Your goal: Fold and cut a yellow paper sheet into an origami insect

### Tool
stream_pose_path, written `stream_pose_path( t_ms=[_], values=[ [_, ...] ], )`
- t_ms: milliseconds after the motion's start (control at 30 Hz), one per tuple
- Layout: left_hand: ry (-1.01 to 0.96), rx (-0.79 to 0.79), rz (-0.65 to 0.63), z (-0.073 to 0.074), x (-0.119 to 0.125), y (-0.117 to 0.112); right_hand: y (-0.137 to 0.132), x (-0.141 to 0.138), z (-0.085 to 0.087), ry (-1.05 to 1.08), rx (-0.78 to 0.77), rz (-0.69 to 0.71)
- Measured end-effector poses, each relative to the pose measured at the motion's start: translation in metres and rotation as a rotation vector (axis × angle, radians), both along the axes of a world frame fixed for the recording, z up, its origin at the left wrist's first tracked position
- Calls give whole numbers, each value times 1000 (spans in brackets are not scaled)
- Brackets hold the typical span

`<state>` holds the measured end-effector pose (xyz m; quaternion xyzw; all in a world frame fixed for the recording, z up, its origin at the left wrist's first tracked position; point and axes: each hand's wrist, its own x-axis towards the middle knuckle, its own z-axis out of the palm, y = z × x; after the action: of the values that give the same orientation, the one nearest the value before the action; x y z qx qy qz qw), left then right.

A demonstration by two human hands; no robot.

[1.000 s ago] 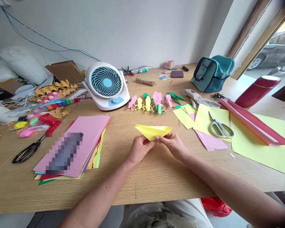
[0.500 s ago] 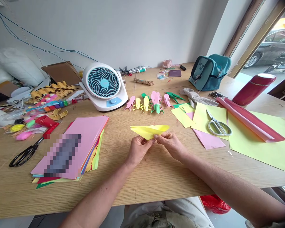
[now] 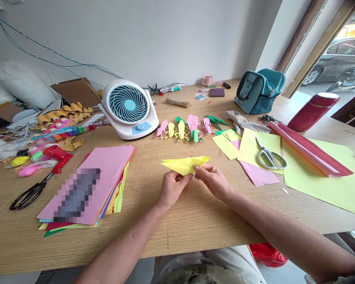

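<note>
A folded yellow sheet of paper (image 3: 183, 164), wide at the top and pointed toward me, is held just above the table. My left hand (image 3: 173, 186) pinches its lower left side, thumb in front and fingers behind. On the lower right side, my right hand (image 3: 213, 179) grips the paper between thumb and fingers, the thumb near the point. The two thumbs almost meet. Behind the paper stand several folded paper figures in pink (image 3: 193, 121), yellow (image 3: 181, 129) and green (image 3: 195, 135).
On the left lie a stack of coloured paper (image 3: 112, 157) and black-handled scissors (image 3: 26, 197). A white fan (image 3: 127, 104) stands behind. To the right are grey scissors (image 3: 272, 157) on yellow sheets (image 3: 322, 185), a red flask (image 3: 315, 112) and a teal bag (image 3: 257, 92).
My right thumb has shifted slightly up and right on the paper. The left hand keeps its hold, and the view has turned very slightly.
</note>
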<state>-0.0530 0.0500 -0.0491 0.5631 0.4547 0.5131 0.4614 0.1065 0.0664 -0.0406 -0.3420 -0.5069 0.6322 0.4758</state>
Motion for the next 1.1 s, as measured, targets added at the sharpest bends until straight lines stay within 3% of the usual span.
stream_pose_path(
  t_ms=[367, 833, 1100],
  values=[
    [63, 77, 59, 3, 4, -3, 0, -4, 3, -16, 30, 46],
    [23, 42, 30, 2, 2, -2, 2, 3, 1, -120, 84, 35],
    [4, 88, 37, 3, 3, -2, 1, 0, 11, -139, 92, 87]
  ],
)
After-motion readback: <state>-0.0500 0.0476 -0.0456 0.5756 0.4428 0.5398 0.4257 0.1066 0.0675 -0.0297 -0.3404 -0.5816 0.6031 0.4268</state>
